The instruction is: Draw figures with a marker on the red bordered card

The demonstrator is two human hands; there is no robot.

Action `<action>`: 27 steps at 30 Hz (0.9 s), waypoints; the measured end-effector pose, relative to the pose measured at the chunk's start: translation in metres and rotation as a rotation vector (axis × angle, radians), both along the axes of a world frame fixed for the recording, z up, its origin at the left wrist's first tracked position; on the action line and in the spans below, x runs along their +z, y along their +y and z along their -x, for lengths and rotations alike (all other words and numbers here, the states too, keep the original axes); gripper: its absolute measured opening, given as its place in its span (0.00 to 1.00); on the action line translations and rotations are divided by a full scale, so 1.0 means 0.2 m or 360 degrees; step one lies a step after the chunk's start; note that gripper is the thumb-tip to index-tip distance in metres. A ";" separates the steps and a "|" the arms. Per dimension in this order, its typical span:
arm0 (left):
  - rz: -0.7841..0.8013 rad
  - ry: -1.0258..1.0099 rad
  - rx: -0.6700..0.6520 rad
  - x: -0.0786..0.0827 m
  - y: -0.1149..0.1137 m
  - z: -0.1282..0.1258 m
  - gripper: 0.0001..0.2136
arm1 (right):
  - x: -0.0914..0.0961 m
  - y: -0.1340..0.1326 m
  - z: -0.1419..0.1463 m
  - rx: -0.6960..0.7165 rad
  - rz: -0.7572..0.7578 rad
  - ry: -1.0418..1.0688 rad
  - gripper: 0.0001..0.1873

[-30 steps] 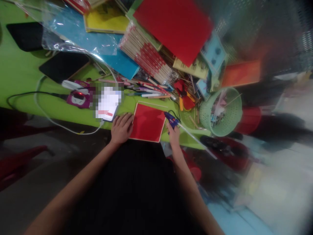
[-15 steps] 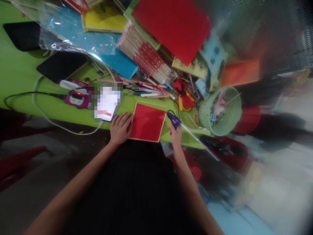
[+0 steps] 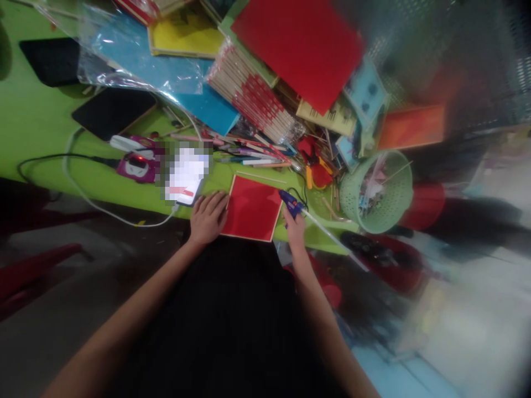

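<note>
A red square panel (image 3: 254, 211) with pale strips along its edges lies at the front edge of the green table. My left hand (image 3: 207, 217) rests flat on its left side, fingers stretched out and holding nothing. At the panel's upper right corner is the nozzle of a blue glue gun (image 3: 292, 204), gripped in my right hand (image 3: 296, 229). From the gun's back end a long clear glue stick (image 3: 332, 238) sticks out to the lower right. Just behind the panel lies a thin wooden stick (image 3: 261, 177).
A lit phone (image 3: 186, 174) on a white cable and a purple power socket (image 3: 139, 167) lie left. Behind are pens (image 3: 257, 160), pliers (image 3: 317, 168), bundled sticks (image 3: 257, 97) and a large red sheet (image 3: 302, 50). A green basket (image 3: 392, 204) stands right.
My right hand has shifted the glue gun slightly left, its nozzle now at the panel's upper right corner. The left hand stays on the panel. The whole view has shifted slightly.
</note>
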State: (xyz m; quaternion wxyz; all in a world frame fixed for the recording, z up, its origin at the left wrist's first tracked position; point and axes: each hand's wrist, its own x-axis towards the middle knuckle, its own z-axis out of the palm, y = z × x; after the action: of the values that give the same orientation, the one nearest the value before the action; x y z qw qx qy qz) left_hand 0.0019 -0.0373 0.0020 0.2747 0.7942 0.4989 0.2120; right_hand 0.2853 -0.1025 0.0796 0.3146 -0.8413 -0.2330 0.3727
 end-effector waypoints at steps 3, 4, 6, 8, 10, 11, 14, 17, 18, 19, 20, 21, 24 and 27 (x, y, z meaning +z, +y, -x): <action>0.0007 0.0009 0.0005 0.00 0.00 0.00 0.24 | 0.01 0.02 0.02 0.0058 -0.0009 -0.0018 0.27; 0.0009 0.0012 0.0007 0.00 0.00 0.00 0.24 | 0.01 0.03 0.03 0.0075 -0.0017 -0.0016 0.26; 0.0009 0.0017 0.0009 0.00 0.00 0.00 0.24 | 0.01 0.05 0.05 0.0106 -0.0031 0.0006 0.26; 0.0003 0.0019 0.0011 0.00 0.00 -0.01 0.23 | 0.01 0.06 0.06 0.0114 -0.0039 0.0021 0.26; -0.0002 0.0019 0.0012 0.00 0.00 -0.01 0.22 | 0.00 0.08 0.07 0.0138 -0.0040 0.0010 0.26; -0.0003 0.0020 0.0012 0.00 0.00 -0.01 0.22 | 0.00 0.08 0.08 0.0156 -0.0040 -0.0001 0.26; 0.0006 0.0025 0.0011 -0.01 0.00 -0.01 0.23 | 0.00 0.09 0.09 0.0207 -0.0043 -0.0020 0.26; 0.0012 0.0033 0.0007 -0.02 0.00 0.00 0.24 | 0.00 0.10 0.10 0.0216 -0.0031 -0.0018 0.26; 0.0009 0.0034 0.0005 -0.02 0.00 0.00 0.24 | 0.00 0.10 0.10 0.0215 -0.0029 -0.0016 0.26; 0.0004 0.0034 0.0002 -0.02 0.00 0.00 0.24 | 0.00 0.10 0.10 0.0211 -0.0030 -0.0014 0.26; -0.0001 0.0033 -0.0001 -0.02 0.00 0.00 0.24 | 0.00 0.09 0.10 0.0205 -0.0033 -0.0011 0.26; -0.0007 0.0031 -0.0004 -0.02 0.00 0.00 0.24 | -0.01 0.09 0.10 0.0197 -0.0041 -0.0009 0.26; -0.0019 0.0025 -0.0006 -0.01 0.00 0.00 0.24 | -0.02 0.07 0.08 0.0145 -0.0049 -0.0003 0.25; -0.0020 0.0020 -0.0003 -0.01 0.00 0.00 0.24 | -0.03 0.04 0.05 0.0088 0.0000 -0.0020 0.25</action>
State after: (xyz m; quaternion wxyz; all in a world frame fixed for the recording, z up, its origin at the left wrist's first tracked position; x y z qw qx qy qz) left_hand 0.0021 -0.0378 -0.0005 0.2667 0.7977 0.4984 0.2100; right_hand 0.2753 -0.0947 0.0744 0.3026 -0.8368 -0.2582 0.3761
